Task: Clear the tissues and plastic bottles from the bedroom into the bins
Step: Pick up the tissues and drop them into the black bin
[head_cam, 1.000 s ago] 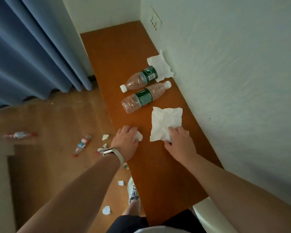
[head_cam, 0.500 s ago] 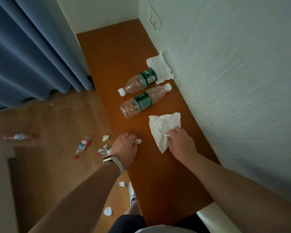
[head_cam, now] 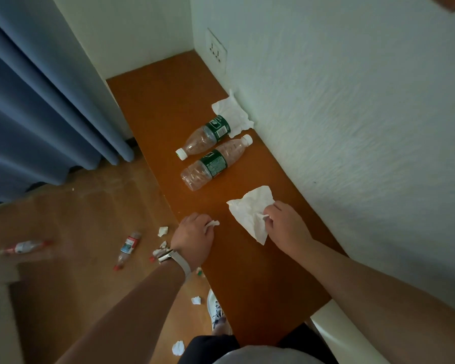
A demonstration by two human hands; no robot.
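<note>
On the orange-brown shelf [head_cam: 260, 279] my right hand [head_cam: 286, 227] pinches a large white tissue [head_cam: 250, 210], which is bunched and partly lifted. My left hand [head_cam: 195, 237] is curled round a small crumpled tissue [head_cam: 212, 224]; only its tip shows past the fingers. Farther along the shelf lie two empty plastic bottles with green labels, the near bottle [head_cam: 214, 164] and the far bottle [head_cam: 206, 136]. Behind them another white tissue [head_cam: 231, 114] rests against the wall.
The wooden floor at the left holds two red-capped bottles, one bottle [head_cam: 126, 249] near the shelf and one bottle [head_cam: 24, 246] farther left, plus several tissue scraps [head_cam: 163, 230]. Blue curtains [head_cam: 37, 114] hang at the left. A wall socket [head_cam: 217, 49] sits above the shelf. My shoe [head_cam: 217, 311] stands below.
My right hand has gathered the flat tissue into a bunch and raised its near edge. My left hand has closed tighter on the small tissue. The view tilted up a little.
</note>
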